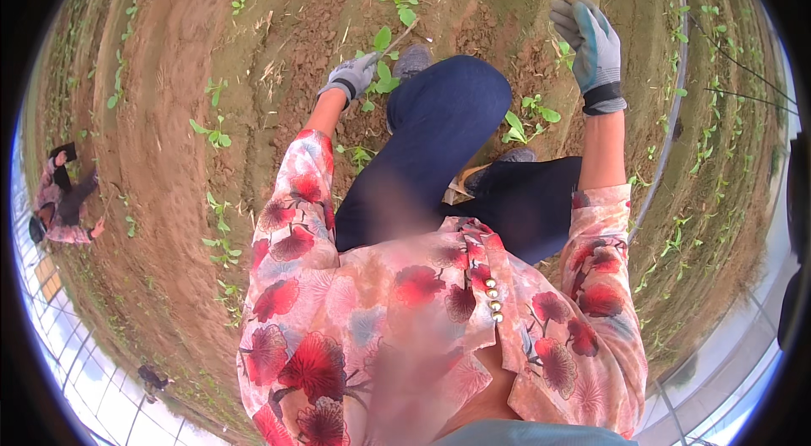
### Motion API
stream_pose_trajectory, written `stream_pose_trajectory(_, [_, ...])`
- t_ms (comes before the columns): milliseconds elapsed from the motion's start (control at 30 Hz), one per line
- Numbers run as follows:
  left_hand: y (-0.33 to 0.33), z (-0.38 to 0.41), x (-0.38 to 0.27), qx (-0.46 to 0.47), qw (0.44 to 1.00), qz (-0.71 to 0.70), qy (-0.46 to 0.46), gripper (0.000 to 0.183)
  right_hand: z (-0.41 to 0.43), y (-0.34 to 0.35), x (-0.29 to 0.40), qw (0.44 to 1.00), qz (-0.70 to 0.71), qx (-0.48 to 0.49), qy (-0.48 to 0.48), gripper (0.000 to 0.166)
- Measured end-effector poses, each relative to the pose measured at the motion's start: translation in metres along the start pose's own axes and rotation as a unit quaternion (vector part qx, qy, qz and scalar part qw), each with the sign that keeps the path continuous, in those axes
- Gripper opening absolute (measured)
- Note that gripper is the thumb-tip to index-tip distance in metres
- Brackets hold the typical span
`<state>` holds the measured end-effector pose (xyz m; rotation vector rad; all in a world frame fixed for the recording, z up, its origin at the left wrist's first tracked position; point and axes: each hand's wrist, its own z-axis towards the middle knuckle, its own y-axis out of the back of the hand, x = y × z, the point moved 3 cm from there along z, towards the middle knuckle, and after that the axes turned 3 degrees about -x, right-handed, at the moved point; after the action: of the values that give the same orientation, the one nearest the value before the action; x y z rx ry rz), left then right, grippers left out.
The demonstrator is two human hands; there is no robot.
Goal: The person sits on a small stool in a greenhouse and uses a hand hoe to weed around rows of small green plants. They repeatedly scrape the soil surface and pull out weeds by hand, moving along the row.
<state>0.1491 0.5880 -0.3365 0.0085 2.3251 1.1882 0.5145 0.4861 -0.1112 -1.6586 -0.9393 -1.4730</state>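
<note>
My left hand [351, 75], in a grey work glove, is closed around a thin brown stick-like tool [403, 35] that slants up over the leafy seedlings [384, 75] beside my shoe. My right hand [586, 40], in a grey glove with a blue-green palm, is raised to the right of my knee with its fingers slightly bent. Nothing shows in it. Below its fingertips, a small seedling [565, 56] is partly covered by the glove. Another seedling [538, 109] grows in the soil between my right forearm and my bent knee.
Rows of seedlings [218, 135] run through the brown soil on both sides. A pale hose or pipe [682, 59] curves along the right, with thin dark lines [741, 63] beyond it. A co-worker [63, 196] crouches at far left, and another person [153, 377] is at lower left.
</note>
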Motion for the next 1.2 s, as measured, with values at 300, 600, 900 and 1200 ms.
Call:
stream_pose_trajectory(300, [0.028,-0.06,0.098,-0.102,0.985,-0.108,0.09,0.04,-0.01,-0.004,0.002,1.0,-0.015,0.023,-0.015,0.037])
stream_pose_trajectory(600, [-0.024,-0.073,0.106,-0.144,0.96,-0.004,0.242,0.044,-0.011,-0.007,-0.007,1.0,-0.005,0.02,-0.022,0.037])
stream_pose_trajectory(900, [-0.039,-0.113,0.113,-0.108,0.98,0.078,0.148,0.046,-0.018,0.002,-0.003,1.0,0.003,0.026,-0.006,0.036])
stream_pose_trajectory(1200, [0.007,-0.006,0.091,-0.183,0.965,0.004,0.19,0.047,-0.008,0.002,-0.013,1.0,0.015,0.01,-0.008,0.036])
